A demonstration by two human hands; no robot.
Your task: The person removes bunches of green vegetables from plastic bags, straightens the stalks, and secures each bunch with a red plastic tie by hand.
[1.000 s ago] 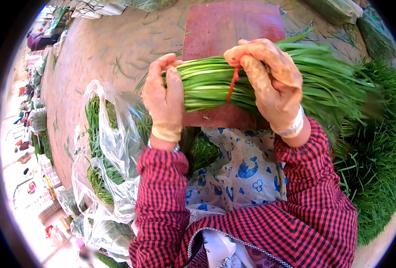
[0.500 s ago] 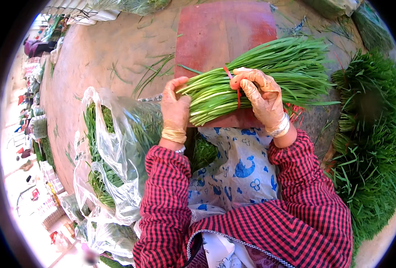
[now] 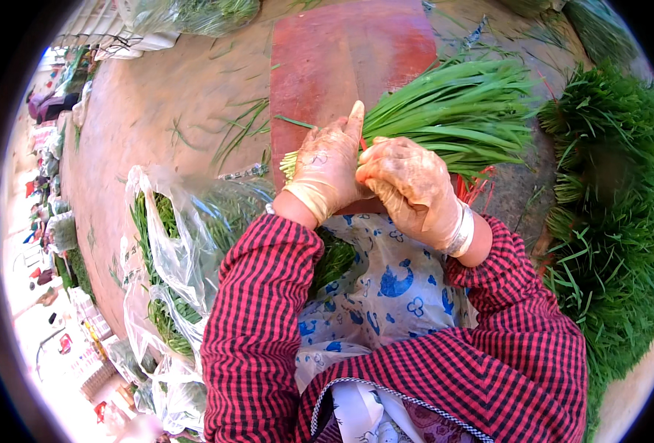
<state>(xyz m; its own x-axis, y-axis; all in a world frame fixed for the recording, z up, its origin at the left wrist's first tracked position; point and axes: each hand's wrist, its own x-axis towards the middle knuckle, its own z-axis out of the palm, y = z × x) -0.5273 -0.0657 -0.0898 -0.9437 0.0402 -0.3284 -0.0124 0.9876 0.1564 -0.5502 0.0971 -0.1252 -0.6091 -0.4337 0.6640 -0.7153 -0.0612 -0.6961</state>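
Note:
A bundle of long green chives (image 3: 452, 111) lies across a red board (image 3: 345, 52), pale cut stems to the left and leaf tips to the right. My left hand (image 3: 323, 166), in a thin translucent glove, wraps over the stem end, one finger pointing up. My right hand (image 3: 412, 188), gloved too, is closed in a pinch against the near side of the bundle, touching my left hand. A bit of red tie (image 3: 363, 144) shows between the hands; most of it is hidden behind my fingers.
Stacked chive bundles (image 3: 615, 221) fill the right side. At left stands a clear plastic bag (image 3: 176, 244) with greens inside. Loose leaves (image 3: 242, 133) lie on the ground left of the board. Red strips (image 3: 476, 186) sit beyond my right wrist. A blue-patterned plastic apron (image 3: 386, 288) covers my lap.
My left hand has moved right and over the stems, close to the tie. My right hand has turned and drawn down and toward me, closing into a tighter pinch.

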